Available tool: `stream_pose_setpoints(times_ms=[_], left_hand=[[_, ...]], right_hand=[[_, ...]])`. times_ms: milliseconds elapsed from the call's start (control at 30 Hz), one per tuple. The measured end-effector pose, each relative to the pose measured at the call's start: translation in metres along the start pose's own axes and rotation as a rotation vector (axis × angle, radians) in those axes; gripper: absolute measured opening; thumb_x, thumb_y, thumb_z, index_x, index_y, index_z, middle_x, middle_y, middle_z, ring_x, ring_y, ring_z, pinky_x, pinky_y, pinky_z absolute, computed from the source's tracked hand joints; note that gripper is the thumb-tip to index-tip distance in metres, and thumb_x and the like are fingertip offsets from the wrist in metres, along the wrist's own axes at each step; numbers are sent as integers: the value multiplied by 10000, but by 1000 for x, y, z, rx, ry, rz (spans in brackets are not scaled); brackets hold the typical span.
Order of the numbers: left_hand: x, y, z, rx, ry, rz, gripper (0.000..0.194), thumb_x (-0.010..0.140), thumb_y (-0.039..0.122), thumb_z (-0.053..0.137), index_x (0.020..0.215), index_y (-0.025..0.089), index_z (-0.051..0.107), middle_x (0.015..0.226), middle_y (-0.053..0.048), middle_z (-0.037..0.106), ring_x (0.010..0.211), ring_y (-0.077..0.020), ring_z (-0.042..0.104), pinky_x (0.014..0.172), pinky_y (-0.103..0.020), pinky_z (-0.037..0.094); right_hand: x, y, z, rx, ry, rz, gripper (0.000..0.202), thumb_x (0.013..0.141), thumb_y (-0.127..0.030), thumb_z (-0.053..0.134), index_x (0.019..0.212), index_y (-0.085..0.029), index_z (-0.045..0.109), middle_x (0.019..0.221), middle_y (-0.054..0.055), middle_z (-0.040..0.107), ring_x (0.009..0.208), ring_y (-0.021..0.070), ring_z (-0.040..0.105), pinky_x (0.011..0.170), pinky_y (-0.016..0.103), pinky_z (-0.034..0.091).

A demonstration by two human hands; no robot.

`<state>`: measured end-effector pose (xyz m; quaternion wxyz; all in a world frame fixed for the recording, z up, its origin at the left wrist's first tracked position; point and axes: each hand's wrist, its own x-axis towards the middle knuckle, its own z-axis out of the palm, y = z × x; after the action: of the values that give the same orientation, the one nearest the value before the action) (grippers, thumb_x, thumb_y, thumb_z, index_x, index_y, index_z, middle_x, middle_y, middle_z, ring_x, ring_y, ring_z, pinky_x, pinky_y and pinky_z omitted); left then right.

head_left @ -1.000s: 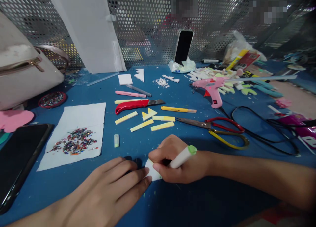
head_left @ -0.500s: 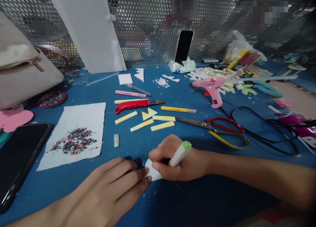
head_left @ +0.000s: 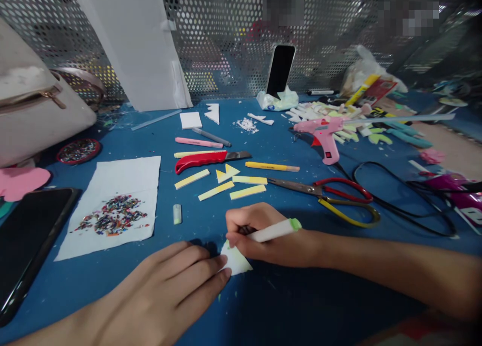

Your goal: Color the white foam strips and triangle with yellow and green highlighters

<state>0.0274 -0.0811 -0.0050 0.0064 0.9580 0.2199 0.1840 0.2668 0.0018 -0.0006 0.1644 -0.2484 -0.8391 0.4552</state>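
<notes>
A white marker [head_left: 276,231] with a green end is gripped in my right hand [head_left: 263,225], its writing end hidden by the fingers at a small white piece [head_left: 237,261]. The piece looks like foam or card and has pale green along its upper and right edges. My left hand [head_left: 184,280] lies with fingers stretched out, two fingertips pressing the piece to the table; its thumb is hidden. A light marker cap [head_left: 177,214] stands beyond the left hand. Yellow-topped strips [head_left: 247,192] and a zigzag yellow piece [head_left: 228,173] lie in front of my hands.
Beyond the strips are a red-handled cutter [head_left: 203,160], a yellow marker [head_left: 271,166] and a pink marker [head_left: 199,142]. Scissors [head_left: 327,193] and a pink glue gun [head_left: 324,135] with its cable lie right. Beads rest on a white sheet [head_left: 128,173] beside a black phone [head_left: 35,240].
The marker has tipped lower to the right, and my right hand has shifted slightly up and left. More of the white piece shows. My left hand stays in place.
</notes>
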Motion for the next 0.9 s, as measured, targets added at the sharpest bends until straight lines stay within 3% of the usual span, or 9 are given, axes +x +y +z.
stream_pose_setpoints(times_ms=[133, 300, 533, 633, 733, 800, 900], left_hand=[[-2, 3, 4, -24, 52, -60, 447, 1081, 139, 246, 1256, 133, 657, 1214, -57, 689, 1054, -218, 604, 999, -356, 427], [3, 0, -2, 15, 13, -1, 420, 1074, 124, 281, 1239, 129, 668, 1183, -50, 712, 1010, -196, 623, 946, -313, 487], [1, 1, -1, 22, -1, -2, 434, 1078, 128, 261, 1257, 127, 656, 1161, -67, 714, 1007, -200, 632, 938, -329, 494], [2, 1, 1, 0, 43, -39, 441, 1078, 130, 252, 1251, 128, 658, 1157, -65, 711, 1012, -211, 623, 947, -350, 479], [4, 0, 1, -5, 13, -17, 440, 1080, 139, 251, 1263, 124, 651, 1156, -58, 714, 1014, -206, 619, 959, -341, 476], [-1, 1, 2, 3, 15, -21, 435, 1084, 157, 252, 1291, 136, 635, 1184, -57, 705, 1050, -200, 612, 989, -344, 470], [-26, 12, 6, 8, 103, -137, 369, 1091, 277, 333, 1332, 178, 594, 1255, -85, 657, 1140, -213, 593, 1032, -393, 478]], right_hand=[[1, -1, 1, -11, 64, 14, 230, 946, -314, 541, 768, -172, 516, 666, -44, 496, 574, 81, 425, 543, 202, 281], [1, -1, 1, -58, 59, 27, 233, 940, -320, 543, 762, -174, 508, 666, -39, 495, 581, 91, 420, 542, 212, 265], [-1, 0, 1, -4, 7, -36, 341, 953, -327, 493, 673, -192, 352, 572, -65, 324, 519, 84, 293, 508, 219, 231], [-1, 2, 1, -13, -35, -95, 349, 943, -275, 487, 646, -189, 324, 562, -65, 301, 515, 79, 281, 524, 225, 240], [-1, 4, 2, -40, -59, -129, 348, 934, -268, 487, 640, -191, 317, 566, -61, 296, 522, 81, 279, 531, 232, 239], [-1, 5, 2, -47, -66, -136, 350, 936, -290, 487, 644, -193, 320, 570, -57, 305, 529, 83, 293, 536, 234, 246], [-1, 5, 1, -26, -82, -156, 335, 943, -298, 476, 654, -192, 341, 579, -51, 330, 535, 86, 317, 539, 233, 256]])
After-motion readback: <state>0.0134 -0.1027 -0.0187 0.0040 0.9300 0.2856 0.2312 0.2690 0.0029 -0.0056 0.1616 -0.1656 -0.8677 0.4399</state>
